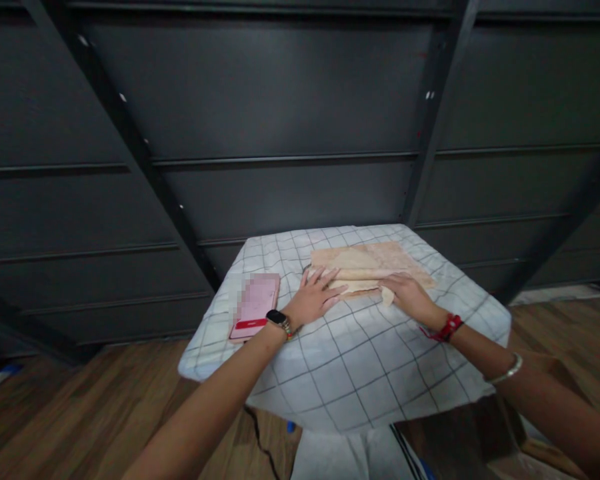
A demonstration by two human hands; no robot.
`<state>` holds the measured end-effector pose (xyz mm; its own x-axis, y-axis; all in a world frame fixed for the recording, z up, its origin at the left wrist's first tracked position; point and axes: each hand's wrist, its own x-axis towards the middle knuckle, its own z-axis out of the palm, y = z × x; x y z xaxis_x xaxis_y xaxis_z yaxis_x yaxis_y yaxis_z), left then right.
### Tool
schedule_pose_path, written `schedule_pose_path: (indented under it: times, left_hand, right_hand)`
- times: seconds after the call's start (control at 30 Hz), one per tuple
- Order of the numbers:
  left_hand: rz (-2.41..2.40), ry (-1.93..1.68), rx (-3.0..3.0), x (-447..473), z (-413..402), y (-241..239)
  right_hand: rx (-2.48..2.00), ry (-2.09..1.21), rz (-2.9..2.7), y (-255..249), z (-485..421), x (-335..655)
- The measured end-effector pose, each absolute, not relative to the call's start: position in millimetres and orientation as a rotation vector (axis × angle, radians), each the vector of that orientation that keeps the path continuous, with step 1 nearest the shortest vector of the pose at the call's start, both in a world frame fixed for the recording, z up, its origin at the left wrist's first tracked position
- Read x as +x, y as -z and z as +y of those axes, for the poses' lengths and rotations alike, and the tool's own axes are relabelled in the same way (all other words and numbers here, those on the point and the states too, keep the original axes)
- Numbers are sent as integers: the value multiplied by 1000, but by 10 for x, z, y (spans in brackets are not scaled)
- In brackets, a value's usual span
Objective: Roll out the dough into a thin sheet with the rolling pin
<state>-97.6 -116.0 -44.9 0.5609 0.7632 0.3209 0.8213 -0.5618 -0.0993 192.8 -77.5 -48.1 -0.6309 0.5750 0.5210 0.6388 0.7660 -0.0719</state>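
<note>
Your forearms (pixel 207 405) slant inward over the cloth-covered tabletop (pixel 325 373). Your left hand (pixel 311 299) lies palm-down, grip spread, at the left end of the pale roll (pixel 360 274); your right hand (pixel 411 297) curls over its right end, pinching or not, I can't tell. A tan sheet (pixel 395 255) lies beneath the roll.

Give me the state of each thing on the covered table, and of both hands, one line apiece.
Pink rectangular device, lying flat, partly pixelated
Tan rectangular sheet, spread out
Pale beige roll, lying across the tan sheet
White cloth with dark grid lines, hanging down at the near side
Bare left hand, palm down, fingers spread
Bare right hand, at the roll's right end, grip unclear
</note>
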Motion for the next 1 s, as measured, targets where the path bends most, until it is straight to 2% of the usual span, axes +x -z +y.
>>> schedule_pose_path:
  times: [0.13,0.3,0.47,0.6,0.83,1.0]
  left_hand:
    - [-1324,350,-2578,-979,-1155,448]
    - [-1310,353,-2634,-992,-1124,379]
    - [-1382,464,-2613,-956,-1028,307]
    - [-1442,536,-2538,-903,-1012,305]
    - [-1338,638,-2656,-943,-1080,286]
    - [-1309,680,-2709,-979,-956,318]
  right_hand:
    - [-1010,51,-2226,388,-734,2273]
    - [-1321,8,-2120,23,-640,2430]
    - [-1485,81,-2310,-381,-343,1797]
    - [-1563,129,-2427,-436,-153,1263]
    - [-1449,125,-2672,-225,-203,1363]
    - [-1150,25,-2749,-275,-290,1610]
